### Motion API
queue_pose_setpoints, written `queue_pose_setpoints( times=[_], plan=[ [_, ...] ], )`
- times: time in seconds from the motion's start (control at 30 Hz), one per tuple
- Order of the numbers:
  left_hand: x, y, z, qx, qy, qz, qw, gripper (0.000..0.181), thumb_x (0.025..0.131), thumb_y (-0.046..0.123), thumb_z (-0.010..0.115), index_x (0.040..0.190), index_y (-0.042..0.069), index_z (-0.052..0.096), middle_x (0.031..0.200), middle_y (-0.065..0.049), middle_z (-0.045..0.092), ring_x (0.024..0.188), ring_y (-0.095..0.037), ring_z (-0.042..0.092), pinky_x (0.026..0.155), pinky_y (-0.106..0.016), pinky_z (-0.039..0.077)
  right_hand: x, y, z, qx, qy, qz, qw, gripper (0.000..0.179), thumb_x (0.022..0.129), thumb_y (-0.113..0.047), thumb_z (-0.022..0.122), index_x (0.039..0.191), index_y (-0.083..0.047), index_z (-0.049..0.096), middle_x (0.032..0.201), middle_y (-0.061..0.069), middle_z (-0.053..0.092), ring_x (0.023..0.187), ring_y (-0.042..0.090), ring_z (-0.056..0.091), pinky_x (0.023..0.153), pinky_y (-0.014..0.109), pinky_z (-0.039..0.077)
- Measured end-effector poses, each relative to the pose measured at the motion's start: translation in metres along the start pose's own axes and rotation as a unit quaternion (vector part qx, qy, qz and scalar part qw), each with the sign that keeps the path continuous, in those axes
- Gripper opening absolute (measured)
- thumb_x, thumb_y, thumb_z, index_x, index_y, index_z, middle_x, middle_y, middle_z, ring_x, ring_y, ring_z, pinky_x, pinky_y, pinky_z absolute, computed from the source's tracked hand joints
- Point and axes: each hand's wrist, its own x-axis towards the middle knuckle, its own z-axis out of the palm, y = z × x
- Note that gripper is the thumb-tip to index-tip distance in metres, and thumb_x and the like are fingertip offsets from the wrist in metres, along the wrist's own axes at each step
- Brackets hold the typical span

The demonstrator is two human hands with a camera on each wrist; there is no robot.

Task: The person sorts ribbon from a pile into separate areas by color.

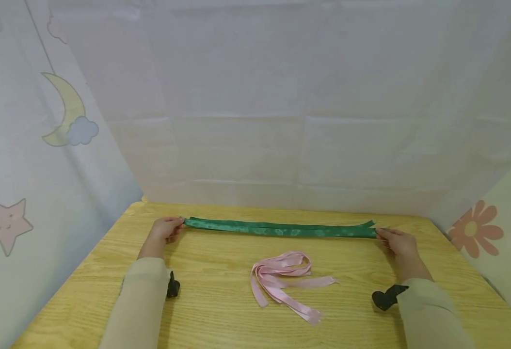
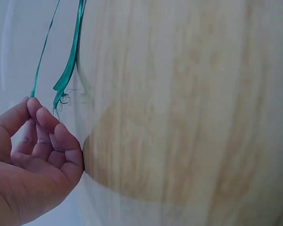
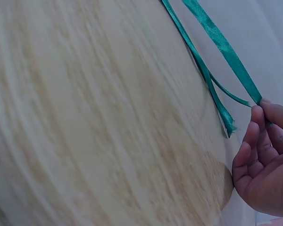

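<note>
Green satin ribbons (image 1: 277, 230) stretch side to side near the back of the wooden table. My left hand (image 1: 167, 231) pinches one ribbon end between thumb and index finger. In the left wrist view another green ribbon end (image 2: 65, 82), frayed, hangs free beside that left hand (image 2: 42, 160). At the other side my right hand (image 1: 398, 243) pinches a ribbon end between thumb and fingertip. A loose green tail (image 3: 226, 122) lies just past the right hand (image 3: 266, 155) in the right wrist view. Nearer the front, a looped bunch of pink ribbons (image 1: 281, 276) lies between my arms.
The wooden table (image 1: 212, 300) runs up to a pale hanging sheet (image 1: 238, 145) at the back. Printed curtains (image 1: 11, 145) stand along the left and right sides. A black wrist strap piece (image 1: 388, 297) sticks out from the right sleeve.
</note>
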Motion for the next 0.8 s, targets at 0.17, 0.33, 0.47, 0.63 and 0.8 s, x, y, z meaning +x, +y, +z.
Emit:
queue_pose_setpoints(
  times=[0.17,0.33,0.47,0.63,0.8],
  plan=[
    [-0.001,0.0,0.0,-0.003,-0.011,0.003,0.9999,0.027,0.093,0.024,0.058,0.109,0.002,0.058,0.079,0.002,0.064,0.065,-0.005,0.057,0.06,-0.022,0.046,0.002,0.002,0.0,-0.034,0.016,0.0,0.9993,0.021,0.089,-0.017,0.063,0.104,-0.006,0.053,0.067,-0.007,0.064,0.063,0.006,0.061,0.054,0.023,0.048],
    [0.002,0.0,0.001,0.021,-0.022,-0.008,0.9995,0.027,0.094,0.02,0.056,0.111,-0.001,0.057,0.075,0.005,0.062,0.063,-0.004,0.056,0.059,-0.02,0.046,0.005,0.006,-0.002,-0.029,0.009,-0.004,0.9995,0.005,0.09,-0.01,0.061,0.085,-0.009,0.062,0.065,-0.004,0.065,0.06,0.007,0.062,0.055,0.022,0.05],
    [0.002,0.001,0.002,0.057,-0.04,-0.013,0.9975,0.03,0.096,0.019,0.053,0.116,-0.003,0.054,0.074,0.007,0.062,0.065,-0.005,0.056,0.062,-0.02,0.044,0.009,0.009,-0.004,-0.02,-0.004,-0.003,0.9998,0.026,0.089,-0.007,0.061,0.067,-0.02,0.065,0.063,-0.002,0.066,0.059,0.008,0.063,0.058,0.022,0.052],
    [0.001,0.001,0.004,0.077,-0.057,-0.011,0.9953,0.03,0.097,0.019,0.05,0.116,-0.004,0.052,0.074,0.008,0.062,0.066,-0.005,0.057,0.063,-0.021,0.041,0.012,0.011,-0.004,-0.037,0.001,0.003,0.9993,0.017,0.089,-0.009,0.062,0.074,-0.015,0.063,0.064,-0.003,0.065,0.06,0.007,0.063,0.059,0.021,0.051],
    [0.003,0.0,0.004,0.069,-0.059,-0.015,0.9958,0.031,0.098,0.017,0.048,0.12,-0.005,0.048,0.071,0.01,0.062,0.064,-0.003,0.057,0.061,-0.02,0.041,0.013,0.01,-0.003,-0.052,0.014,0.007,0.9985,0.012,0.089,-0.008,0.062,0.098,-0.003,0.057,0.064,-0.004,0.064,0.06,0.007,0.062,0.059,0.021,0.051]
  ],
)
